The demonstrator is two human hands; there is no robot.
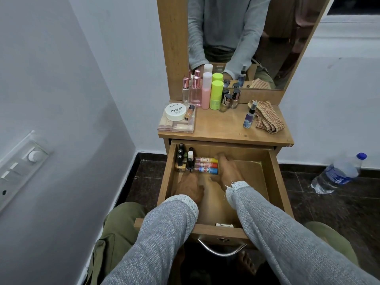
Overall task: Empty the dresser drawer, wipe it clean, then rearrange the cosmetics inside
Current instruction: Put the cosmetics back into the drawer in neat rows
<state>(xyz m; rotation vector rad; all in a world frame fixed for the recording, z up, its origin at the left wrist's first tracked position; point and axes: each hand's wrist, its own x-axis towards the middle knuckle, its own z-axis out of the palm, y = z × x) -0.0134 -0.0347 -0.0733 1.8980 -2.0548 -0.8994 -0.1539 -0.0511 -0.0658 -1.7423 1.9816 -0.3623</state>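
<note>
Drawer (275, 182), 10 o'clock corner: three tubes (206, 165). Right hand (227, 171) flat beside them; left hand (188, 187) fingers loose, empty.

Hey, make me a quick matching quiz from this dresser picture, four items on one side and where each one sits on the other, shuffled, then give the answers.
Items
1. checked cloth
2. three lip balm tubes
3. plastic water bottle
4. round nail polish remover tub

Places
A. on the floor by the wall
B. on the clear organiser box, dresser top left
C. lying in the open drawer
D. dresser top, right side

Pairs: 1-D, 2-C, 3-A, 4-B
</note>
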